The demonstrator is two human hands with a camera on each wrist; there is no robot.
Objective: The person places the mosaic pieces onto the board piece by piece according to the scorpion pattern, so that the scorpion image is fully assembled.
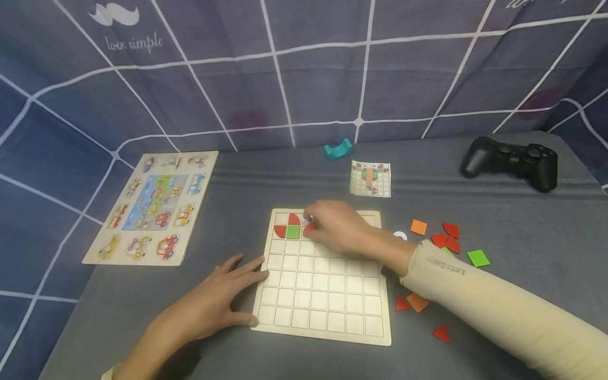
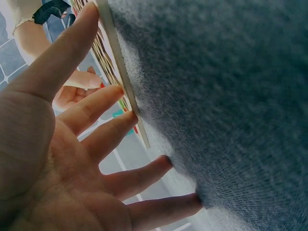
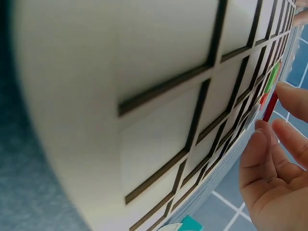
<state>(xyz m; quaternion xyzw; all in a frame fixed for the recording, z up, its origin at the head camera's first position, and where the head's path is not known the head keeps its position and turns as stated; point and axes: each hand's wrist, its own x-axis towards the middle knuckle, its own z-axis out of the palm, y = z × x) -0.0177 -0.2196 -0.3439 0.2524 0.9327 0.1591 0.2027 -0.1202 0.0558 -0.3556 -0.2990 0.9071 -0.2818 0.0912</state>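
Note:
A wooden grid board (image 1: pixel 328 303) lies flat on the dark grey cloth. In its top left cells are a green square (image 1: pixel 293 232) and two red quarter-round pieces (image 1: pixel 294 218). Over the top row, my right hand (image 1: pixel 339 227) pinches another red piece (image 3: pixel 270 107) between thumb and finger, close beside the green square. The right hand and forearm cover the upper right cells. My left hand (image 1: pixel 209 303) is spread at the board's left side, its thumb and fingertips touching the edge; two fingertips (image 2: pixel 192 199) rest on the cloth in the left wrist view.
Loose red, orange and green pieces (image 1: pixel 478 258) lie right of the board, some under the right sleeve, near a white round piece (image 1: pixel 400 235). Behind the board are a printed pattern card (image 1: pixel 370 193) and a teal curved block (image 1: pixel 338 150). A game controller (image 1: pixel 510 161) lies right, a picture puzzle (image 1: pixel 147 210) left.

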